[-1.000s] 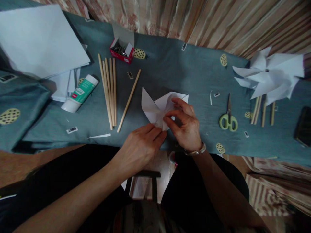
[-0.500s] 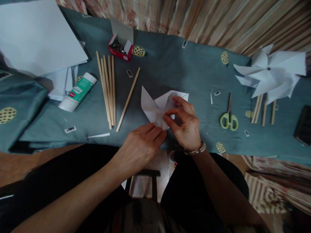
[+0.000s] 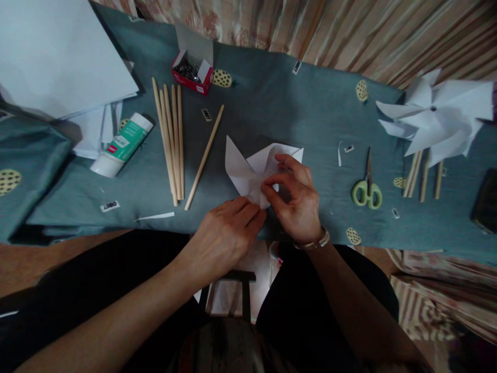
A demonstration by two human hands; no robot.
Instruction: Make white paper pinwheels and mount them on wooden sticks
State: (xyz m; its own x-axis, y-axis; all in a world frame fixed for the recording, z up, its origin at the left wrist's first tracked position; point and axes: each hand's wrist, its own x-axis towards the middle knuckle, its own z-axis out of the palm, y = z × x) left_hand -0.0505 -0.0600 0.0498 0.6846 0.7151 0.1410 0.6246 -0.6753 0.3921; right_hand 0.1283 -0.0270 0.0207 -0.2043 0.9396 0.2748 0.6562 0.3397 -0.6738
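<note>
A white paper pinwheel (image 3: 237,167) with folded blades lies near the table's front edge, between my hands. My left hand (image 3: 232,230) has its fingers closed on the pinwheel's lower side. With thumb and index finger pinched together, my right hand (image 3: 295,199) holds paper close to the pinwheel's middle. The exact centre is partly hidden by my fingers. One loose wooden stick (image 3: 204,158) lies slanted to the left of the paper. Green-handled scissors (image 3: 367,189) rest to the right, apart from my hands.
Several wooden sticks (image 3: 170,145) lie beside a glue tube (image 3: 123,145). Behind them stands an open red box (image 3: 192,77) of small metal pins. White paper sheets (image 3: 62,57) fill the far left. Finished pinwheels (image 3: 438,111) lie at right, near a dark phone-like object (image 3: 485,199).
My hands keep almost the same grip on the paper pinwheel. The view has shifted slightly; nothing else has visibly moved.
</note>
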